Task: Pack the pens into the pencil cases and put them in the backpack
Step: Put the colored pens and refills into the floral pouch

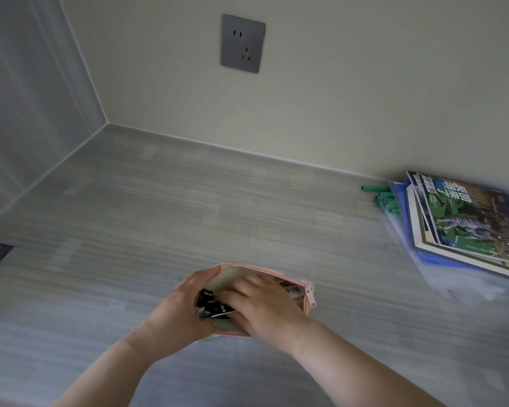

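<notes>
Pink fabric pencil case with a zip [297, 284]: at 6 o'clock of the view, on the grey wood-grain tabletop [165, 207]. Long axis from 9 o'clock to 3 o'clock, slightly tilted. Zip undone, mouth wide open and facing up. Pink zip pull [311, 295] at the 3 o'clock end.

Contents: bundle of black pens [213, 305], lying along the case's long axis. Ends at the 9 o'clock end of the mouth, pointing toward 9 o'clock. Rest of the bundle hidden under the fingers; count not determinable. A further pale item visible inside near the zip end, blurred and not identifiable.

Left hand [185, 304]: clamped on the 9 o'clock end of the case, thumb over the far rim, holding the mouth apart.

Right hand [259, 304]: inside the mouth, fingers curled over the black pens and gripping them.

Green pens [384, 198]: a loose cluster at 2 o'clock against the wall, well apart from the case, long axes toward 9 o'clock, partly under the stack beside them.

Stack of printed magazines [465, 218] on a blue plastic folder [400, 195]: at 3 o'clock.

Grey wall socket [243, 44]: at 12 o'clock.
</notes>
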{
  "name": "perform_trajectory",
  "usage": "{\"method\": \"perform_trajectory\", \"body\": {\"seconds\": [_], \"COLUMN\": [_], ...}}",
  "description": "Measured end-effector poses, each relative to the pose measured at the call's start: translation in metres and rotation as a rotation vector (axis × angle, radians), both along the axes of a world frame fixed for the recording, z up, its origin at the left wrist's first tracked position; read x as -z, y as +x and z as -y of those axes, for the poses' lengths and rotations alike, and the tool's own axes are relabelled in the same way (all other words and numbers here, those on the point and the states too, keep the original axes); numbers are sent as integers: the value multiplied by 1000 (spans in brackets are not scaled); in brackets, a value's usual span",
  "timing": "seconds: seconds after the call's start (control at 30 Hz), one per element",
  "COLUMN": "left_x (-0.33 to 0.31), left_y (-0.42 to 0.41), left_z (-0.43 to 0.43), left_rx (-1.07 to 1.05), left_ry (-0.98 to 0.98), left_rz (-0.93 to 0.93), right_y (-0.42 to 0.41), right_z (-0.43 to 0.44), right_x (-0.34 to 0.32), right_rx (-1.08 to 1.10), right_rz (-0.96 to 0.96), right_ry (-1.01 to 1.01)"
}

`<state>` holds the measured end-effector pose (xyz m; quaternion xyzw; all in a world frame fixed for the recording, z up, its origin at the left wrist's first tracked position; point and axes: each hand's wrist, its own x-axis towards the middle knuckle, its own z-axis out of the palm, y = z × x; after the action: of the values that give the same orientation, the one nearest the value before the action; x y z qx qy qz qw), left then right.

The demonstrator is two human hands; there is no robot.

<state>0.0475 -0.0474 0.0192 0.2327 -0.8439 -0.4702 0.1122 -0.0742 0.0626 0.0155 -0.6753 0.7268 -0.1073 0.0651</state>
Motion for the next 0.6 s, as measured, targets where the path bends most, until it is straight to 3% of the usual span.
{"method": "perform_trajectory", "body": {"seconds": [0.13, 0.27, 0.4, 0.5, 0.6], "left_x": [5, 9, 7, -5, -16], "left_y": [4, 5, 6, 5, -2], "left_z": [-1, 2, 4, -7, -28], "left_rx": [-4, -10, -99, -170, -140], "left_ry": [-7, 5, -75, -227, -406], "left_rz": [28, 46, -21, -109, -192], "right_y": [1, 4, -4, -33, -59], "right_z": [4, 3, -19, -46, -65], "right_x": [7, 6, -13, -16, -6], "right_rx": [72, 160, 190, 464, 757], "right_rz": [-14, -8, 135, 191, 433], "right_ry": [143, 111, -183, -430, -168]}}
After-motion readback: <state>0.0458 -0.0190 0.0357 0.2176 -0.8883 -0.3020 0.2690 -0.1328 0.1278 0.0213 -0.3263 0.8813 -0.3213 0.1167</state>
